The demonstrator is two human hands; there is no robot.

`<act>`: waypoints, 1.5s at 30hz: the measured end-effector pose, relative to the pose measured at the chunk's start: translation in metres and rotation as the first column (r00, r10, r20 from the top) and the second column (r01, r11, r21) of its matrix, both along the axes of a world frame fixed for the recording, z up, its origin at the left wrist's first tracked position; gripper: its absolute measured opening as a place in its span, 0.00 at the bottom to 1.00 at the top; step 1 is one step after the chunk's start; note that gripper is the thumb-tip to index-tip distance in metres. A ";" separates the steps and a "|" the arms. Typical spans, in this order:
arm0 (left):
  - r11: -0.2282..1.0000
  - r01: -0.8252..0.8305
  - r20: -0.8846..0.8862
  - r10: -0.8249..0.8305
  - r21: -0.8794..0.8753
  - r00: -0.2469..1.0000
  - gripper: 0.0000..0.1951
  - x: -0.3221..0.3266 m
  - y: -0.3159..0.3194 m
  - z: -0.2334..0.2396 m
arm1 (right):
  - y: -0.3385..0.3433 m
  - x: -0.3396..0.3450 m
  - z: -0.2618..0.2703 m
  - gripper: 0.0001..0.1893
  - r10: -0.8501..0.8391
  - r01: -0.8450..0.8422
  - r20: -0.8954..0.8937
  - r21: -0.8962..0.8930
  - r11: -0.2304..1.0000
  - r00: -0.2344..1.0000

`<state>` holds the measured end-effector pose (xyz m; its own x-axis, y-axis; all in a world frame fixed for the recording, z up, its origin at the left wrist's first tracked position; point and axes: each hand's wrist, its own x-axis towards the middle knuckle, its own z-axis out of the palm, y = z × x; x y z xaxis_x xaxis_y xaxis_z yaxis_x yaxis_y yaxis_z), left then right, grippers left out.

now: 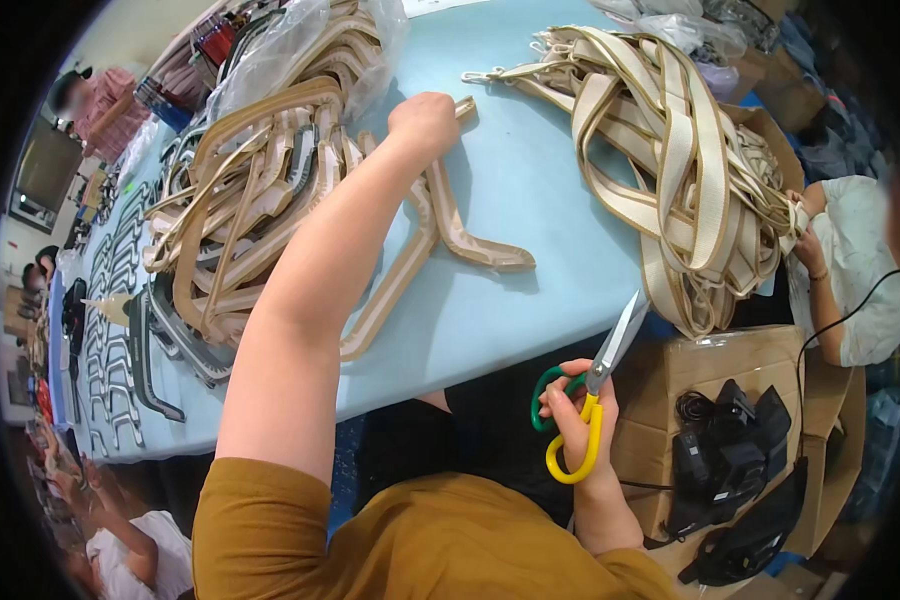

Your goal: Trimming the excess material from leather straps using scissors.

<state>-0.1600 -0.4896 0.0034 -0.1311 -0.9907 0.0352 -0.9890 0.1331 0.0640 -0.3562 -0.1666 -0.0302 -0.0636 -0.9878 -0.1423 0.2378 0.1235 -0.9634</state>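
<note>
My left hand [424,121] reaches over the blue table [495,172], closed around a tan-edged, bent strip [461,236]. One end of the strip juts out past the knuckles, and the rest runs down from under the hand. A second tan strip [394,289] lies beside it, partly behind my left forearm. Off the front edge of the table, my right hand [592,420] grips scissors [613,345] with one green and one yellow handle. Their blades point up and away, nearly together. Left of my forearm spreads a pile of curved tan and grey trim pieces [262,202].
Cream webbing straps with hooks [667,165] are heaped at the right. A clear plastic bag [270,67] covers more trim. Black adapters and cables [727,457] sit on a cardboard box [742,360]. A person [844,262] handles the straps' right end. Grey bent pieces [112,337] line the left.
</note>
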 end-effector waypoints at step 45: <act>0.930 0.233 -0.832 0.359 0.283 -0.424 0.20 0.126 0.478 -0.015 | 0.091 0.158 0.024 0.21 0.471 -0.431 -0.058 -0.514 0.742 0.880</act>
